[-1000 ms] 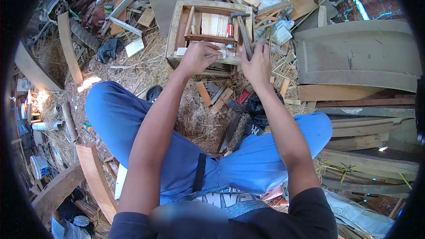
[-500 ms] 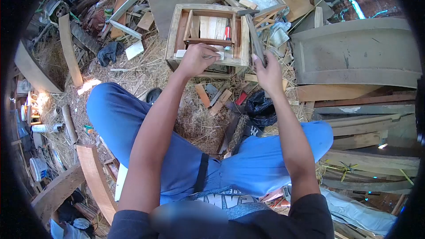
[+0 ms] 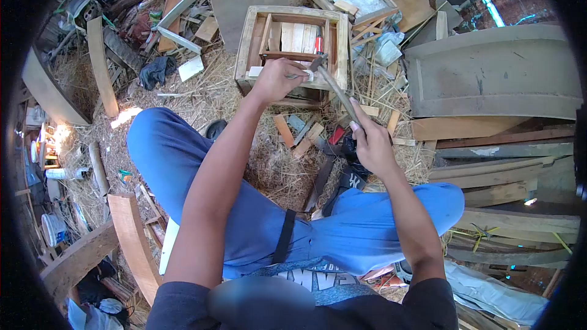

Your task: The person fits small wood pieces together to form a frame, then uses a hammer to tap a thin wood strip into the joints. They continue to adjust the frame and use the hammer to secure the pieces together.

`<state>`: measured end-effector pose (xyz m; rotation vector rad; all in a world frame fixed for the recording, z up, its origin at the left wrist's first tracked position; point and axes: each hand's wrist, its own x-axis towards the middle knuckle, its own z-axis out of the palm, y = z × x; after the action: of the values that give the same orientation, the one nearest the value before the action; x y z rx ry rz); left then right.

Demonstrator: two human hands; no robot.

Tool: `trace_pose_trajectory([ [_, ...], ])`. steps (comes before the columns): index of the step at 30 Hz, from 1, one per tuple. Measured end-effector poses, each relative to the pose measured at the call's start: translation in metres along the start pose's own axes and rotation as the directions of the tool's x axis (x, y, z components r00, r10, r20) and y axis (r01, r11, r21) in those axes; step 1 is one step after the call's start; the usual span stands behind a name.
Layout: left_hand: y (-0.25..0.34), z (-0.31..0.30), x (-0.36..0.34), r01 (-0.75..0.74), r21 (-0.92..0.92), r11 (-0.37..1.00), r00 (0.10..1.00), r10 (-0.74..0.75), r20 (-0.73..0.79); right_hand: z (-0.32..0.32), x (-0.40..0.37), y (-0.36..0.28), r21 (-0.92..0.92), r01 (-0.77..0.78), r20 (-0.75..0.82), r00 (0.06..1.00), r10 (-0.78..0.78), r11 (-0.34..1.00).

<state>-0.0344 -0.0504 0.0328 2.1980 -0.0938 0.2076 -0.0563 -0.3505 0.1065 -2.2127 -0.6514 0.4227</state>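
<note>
A wooden box frame (image 3: 241, 55), perhaps a small drawer or cabinet, stands in front of me with inner slats and a crosspiece. Over its near rail my left hand (image 3: 275, 80) is closed, pinching what looks like a thin nail (image 3: 296, 76) against a pale wood strip (image 3: 257, 71). My right hand (image 3: 373, 146) is wrapped round the wooden handle of a hammer (image 3: 335, 87). The hammer's dark head is just beyond my left fingertips, over the strip's right end. A red cylinder (image 3: 318, 44) lies inside the frame, partly hidden by the crosspiece.
Wood offcuts (image 3: 284, 131) and straw cover the ground between my legs and the frame. A large grey panel (image 3: 489, 76) and stacked boards (image 3: 495, 174) are at the right. Curved planks (image 3: 101, 67) stand at the left. A black bag (image 3: 351, 150) lies near my right forearm.
The hammer has swung left from beside the frame's right edge, its head now near my left fingers. My right hand has lowered slightly toward me. My left hand keeps its pinch at the strip.
</note>
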Motion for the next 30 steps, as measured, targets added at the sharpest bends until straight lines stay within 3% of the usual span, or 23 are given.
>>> trace_pose_trajectory([
  [2,-0.002,0.001,0.001,0.005,0.008,1.0,1.0,-0.005,0.005,0.003,0.002,0.006,-0.128,0.143,-0.044,0.988,-0.15,0.981],
  [11,0.004,-0.002,0.0,0.034,-0.025,0.999,0.999,-0.034,0.011,0.001,0.002,-0.003,-0.085,0.039,0.011,0.999,-0.038,0.996],
  [20,0.005,-0.003,0.001,0.079,-0.009,0.997,0.996,-0.079,0.03,0.012,0.0,0.008,-0.119,0.177,-0.085,0.979,-0.187,0.977],
  [24,0.01,-0.003,0.001,0.055,0.034,0.998,0.998,-0.056,0.015,0.008,0.0,0.003,-0.145,0.102,-0.01,0.994,-0.104,0.984],
  [26,0.002,0.0,0.002,0.045,0.013,0.999,0.999,-0.045,0.014,0.008,-0.002,-0.004,-0.06,0.084,-0.081,0.993,-0.089,0.995],
  [30,0.004,-0.001,0.001,0.04,0.01,0.999,0.999,-0.041,0.013,0.01,-0.001,0.004,-0.109,0.095,-0.094,0.99,-0.105,0.99],
])
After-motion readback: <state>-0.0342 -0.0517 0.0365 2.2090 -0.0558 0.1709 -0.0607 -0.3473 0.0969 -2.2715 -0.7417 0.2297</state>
